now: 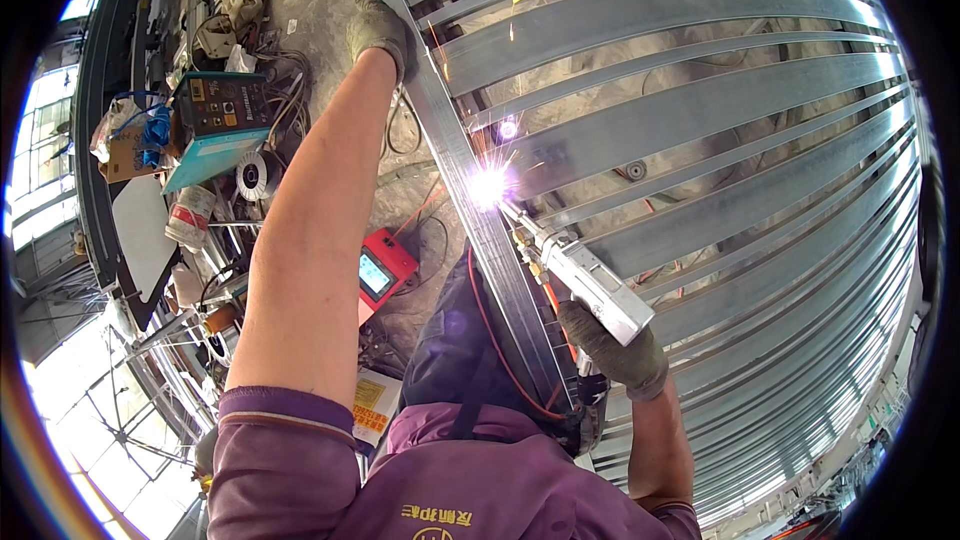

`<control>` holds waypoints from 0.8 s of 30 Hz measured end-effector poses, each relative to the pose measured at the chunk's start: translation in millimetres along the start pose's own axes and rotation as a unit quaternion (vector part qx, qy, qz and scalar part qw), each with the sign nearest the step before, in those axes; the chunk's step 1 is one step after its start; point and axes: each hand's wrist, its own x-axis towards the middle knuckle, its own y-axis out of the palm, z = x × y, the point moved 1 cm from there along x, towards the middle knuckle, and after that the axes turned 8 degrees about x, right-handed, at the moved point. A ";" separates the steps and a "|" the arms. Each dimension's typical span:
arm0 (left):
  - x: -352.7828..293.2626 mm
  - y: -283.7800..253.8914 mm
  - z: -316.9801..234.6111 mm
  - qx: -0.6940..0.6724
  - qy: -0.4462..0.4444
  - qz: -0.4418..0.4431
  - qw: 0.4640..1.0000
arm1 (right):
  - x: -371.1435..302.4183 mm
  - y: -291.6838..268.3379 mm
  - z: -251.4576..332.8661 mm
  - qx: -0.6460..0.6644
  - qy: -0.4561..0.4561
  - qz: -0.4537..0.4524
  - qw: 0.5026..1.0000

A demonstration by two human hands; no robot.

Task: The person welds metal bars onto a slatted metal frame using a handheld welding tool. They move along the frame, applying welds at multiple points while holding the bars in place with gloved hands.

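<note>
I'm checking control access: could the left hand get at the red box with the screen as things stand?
Probably yes, if the left hand leaves the metal rail; nothing visible blocks the red box, though its depth is unclear.

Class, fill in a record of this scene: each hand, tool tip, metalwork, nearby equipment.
Left hand: gloved, at the edge of the long metal rail; grip unclear
Right hand: gloved, closed around a silver torch
Tool tip: at a white, sparking glare on the rail
Metalwork: many parallel grey slats right of the rail
Nearby equipment: red device with lit screen; teal-and-black machine; both left of the rail
</note>
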 end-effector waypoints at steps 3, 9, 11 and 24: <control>-15.4 -9.1 -9.2 -0.088 -0.042 -0.013 0.995 | -1.5 -0.5 -0.2 -0.009 -0.005 -0.007 1.000; -28.8 -23.2 -17.2 -0.053 -0.012 0.018 0.998 | -2.0 -0.1 -9.1 -0.035 -0.058 -0.022 0.997; -21.2 -18.9 -14.2 0.028 0.019 0.021 0.999 | -1.3 0.7 -9.3 -0.032 -0.067 -0.022 0.997; -27.1 -26.0 -19.0 -0.044 -0.010 0.022 0.999 | -7.2 0.4 -3.6 -0.027 -0.039 -0.021 0.999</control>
